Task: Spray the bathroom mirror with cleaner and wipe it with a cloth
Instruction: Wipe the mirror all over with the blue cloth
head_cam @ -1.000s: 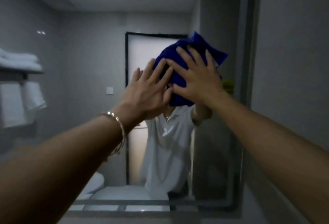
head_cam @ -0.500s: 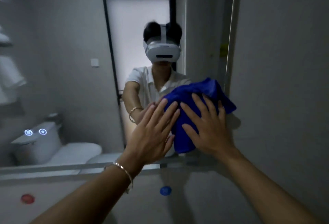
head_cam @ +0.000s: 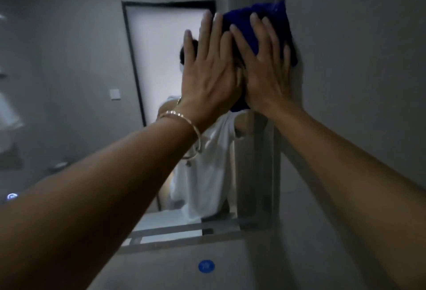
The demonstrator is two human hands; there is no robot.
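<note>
- Being pressed against the mirror (head_cam: pixel 69 82), near its right edge: a blue cloth (head_cam: pixel 274 9), under the flat right hand (head_cam: pixel 265 75).
- Left hand (head_cam: pixel 207 73), fingers straight, is being held alongside.

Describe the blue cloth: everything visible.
The blue cloth is deep blue, soft-looking fabric, bunched rather than flat. It sits pressed against the mirror at its right edge, high up. The right hand presses flat on it, fingers spread; the left hand overlaps its left side.
</note>
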